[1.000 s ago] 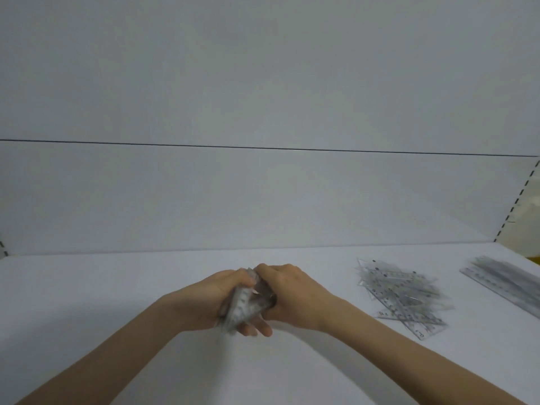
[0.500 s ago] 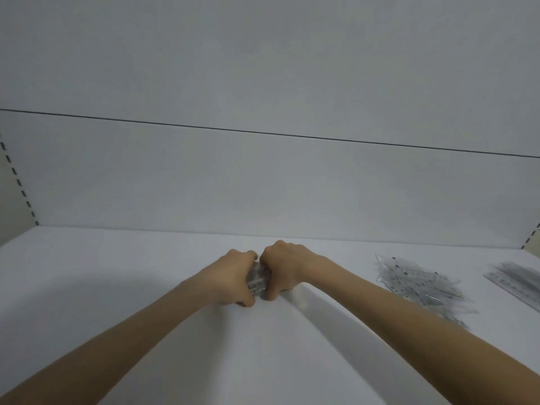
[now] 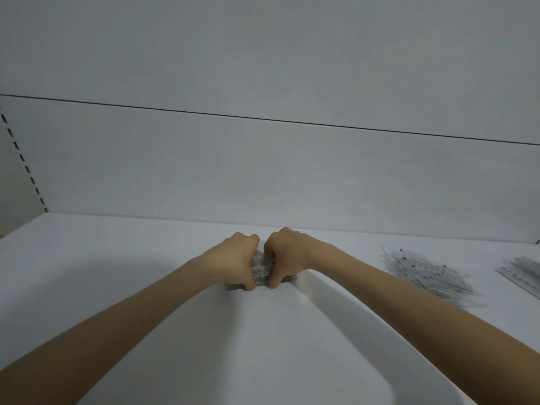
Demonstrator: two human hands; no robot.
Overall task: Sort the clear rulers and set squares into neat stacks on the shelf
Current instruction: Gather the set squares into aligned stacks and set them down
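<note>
Both hands meet at the middle of the white shelf (image 3: pixel 117 287) around a small stack of clear set squares (image 3: pixel 261 271). My left hand (image 3: pixel 233 260) grips the stack's left side and my right hand (image 3: pixel 285 254) grips its right side, with thumbs down at the near edge. The stack's bottom edge touches the shelf; most of it is hidden between the palms. A loose heap of clear set squares and rulers (image 3: pixel 420 273) lies to the right. Farther right, at the frame edge, lies a stack of clear rulers (image 3: pixel 523 276).
The shelf's white back panel (image 3: pixel 263 176) rises just behind the hands. A slotted upright (image 3: pixel 23 162) stands at the far left. Bare shelf surface stretches to the left of the hands and in front of them.
The hands have carried the stack from the air down and forward onto the shelf and now press it together. The view has swung left, so the heaps sit nearer the right edge.
</note>
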